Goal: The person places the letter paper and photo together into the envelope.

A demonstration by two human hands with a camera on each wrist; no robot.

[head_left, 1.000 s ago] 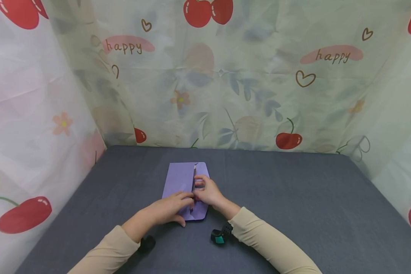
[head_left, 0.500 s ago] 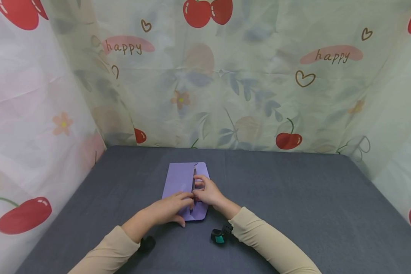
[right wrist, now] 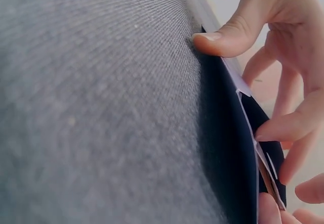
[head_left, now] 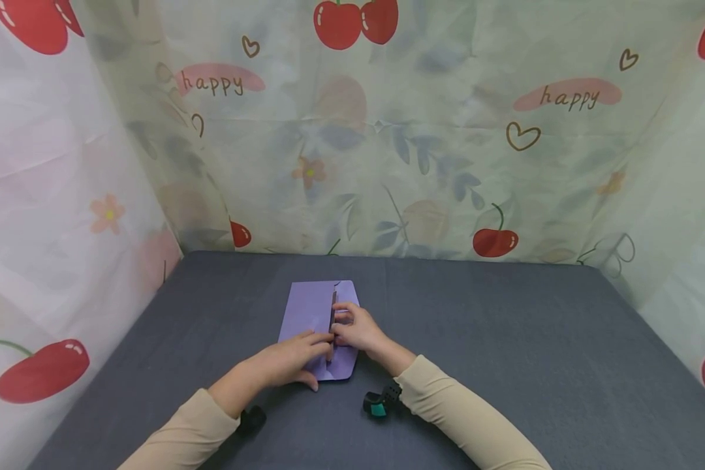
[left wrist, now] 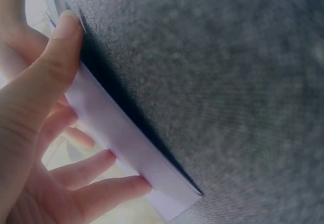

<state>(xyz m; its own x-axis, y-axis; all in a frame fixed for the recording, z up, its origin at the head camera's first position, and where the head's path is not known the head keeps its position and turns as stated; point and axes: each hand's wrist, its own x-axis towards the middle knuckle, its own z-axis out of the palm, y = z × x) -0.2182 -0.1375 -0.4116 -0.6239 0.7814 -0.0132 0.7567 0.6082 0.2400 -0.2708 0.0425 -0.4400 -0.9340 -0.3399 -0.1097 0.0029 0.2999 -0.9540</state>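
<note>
A purple envelope (head_left: 305,303) lies on the dark grey table, a narrow dark slit running lengthwise near its right side. My left hand (head_left: 290,359) rests on its near part with fingers spread over the paper. The left thumb (left wrist: 66,37) is at the envelope's near edge. From the right, my right hand (head_left: 357,328) pinches the paper at the slit between thumb and fingertips. Inside the opening, a brown strip (right wrist: 268,179) shows in the right wrist view; what it is I cannot tell. The fingers partly cover the slit.
The dark grey table (head_left: 493,352) spreads around the envelope. Behind and beside it hang pale curtains (head_left: 376,130) printed with cherries, hearts and "happy". A black wrist device (head_left: 380,400) with a teal patch sits by the right cuff, and another dark one (head_left: 252,418) under the left cuff.
Both hands keep nearly the same places on the envelope. The whole head view has shifted very slightly.
</note>
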